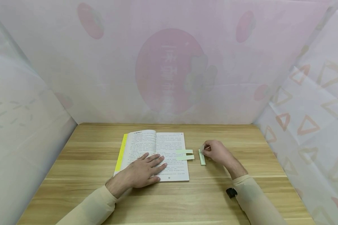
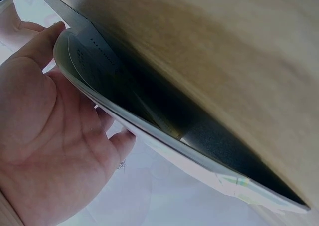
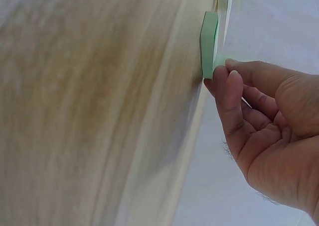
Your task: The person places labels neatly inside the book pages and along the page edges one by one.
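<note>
An open book (image 1: 169,140) lies on the table, printed pages up. My left hand (image 1: 146,172) rests flat across its lower middle with fingers spread; the left wrist view shows the palm (image 2: 60,131) beside the curved pages. Two pale green sticky strips (image 1: 189,151) stick out past the right page's edge, one above the other. Right of them is a narrow pad of green sticky notes (image 1: 202,161), seen on edge in the right wrist view (image 3: 208,44). At the pad's far end my right hand (image 1: 217,151) pinches a sticky note strip (image 1: 202,148) between thumb and finger.
The wooden table (image 1: 163,206) ends at a printed cloth backdrop (image 1: 115,78), with more cloth at both sides. A yellow band (image 1: 121,153) runs along the book's left edge. A small black object (image 1: 231,192) is at the right sleeve.
</note>
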### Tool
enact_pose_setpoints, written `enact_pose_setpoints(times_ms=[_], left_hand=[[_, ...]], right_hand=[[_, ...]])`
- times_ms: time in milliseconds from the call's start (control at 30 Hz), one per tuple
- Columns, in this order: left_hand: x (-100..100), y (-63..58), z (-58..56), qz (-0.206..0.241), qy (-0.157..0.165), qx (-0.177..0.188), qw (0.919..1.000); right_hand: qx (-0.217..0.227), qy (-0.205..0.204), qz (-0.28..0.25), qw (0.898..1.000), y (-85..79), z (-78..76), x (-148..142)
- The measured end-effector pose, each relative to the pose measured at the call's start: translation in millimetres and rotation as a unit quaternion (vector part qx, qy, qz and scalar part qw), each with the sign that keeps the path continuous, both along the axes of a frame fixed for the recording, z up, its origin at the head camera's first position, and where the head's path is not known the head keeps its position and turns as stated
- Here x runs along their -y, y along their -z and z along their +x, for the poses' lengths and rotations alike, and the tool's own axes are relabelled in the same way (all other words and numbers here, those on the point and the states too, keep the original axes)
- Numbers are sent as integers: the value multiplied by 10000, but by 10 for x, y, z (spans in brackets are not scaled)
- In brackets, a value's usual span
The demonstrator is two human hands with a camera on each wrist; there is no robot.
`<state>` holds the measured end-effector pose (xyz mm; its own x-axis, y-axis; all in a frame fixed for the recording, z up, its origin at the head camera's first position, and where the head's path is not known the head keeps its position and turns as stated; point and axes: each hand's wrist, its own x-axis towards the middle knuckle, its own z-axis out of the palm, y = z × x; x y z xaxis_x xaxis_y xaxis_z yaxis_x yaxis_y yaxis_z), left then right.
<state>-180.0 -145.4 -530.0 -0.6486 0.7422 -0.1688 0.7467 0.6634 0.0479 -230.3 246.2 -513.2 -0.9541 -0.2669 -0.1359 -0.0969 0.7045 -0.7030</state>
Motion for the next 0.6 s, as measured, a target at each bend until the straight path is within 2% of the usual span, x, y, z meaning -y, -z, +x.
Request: enact_pose_setpoints(times_ms=[200,433,600], left_hand=[[7,-1,4,32,47,-59,10000],[-20,-145,54,154,-19,237,9996],[-50,-225,84,-13,-53,200,9998]], right_hand=[[149,67,-67,9998,9,5,26],[-91,68,345,9993,14,9,41],[-78,133,387,9991,-8,23,52]])
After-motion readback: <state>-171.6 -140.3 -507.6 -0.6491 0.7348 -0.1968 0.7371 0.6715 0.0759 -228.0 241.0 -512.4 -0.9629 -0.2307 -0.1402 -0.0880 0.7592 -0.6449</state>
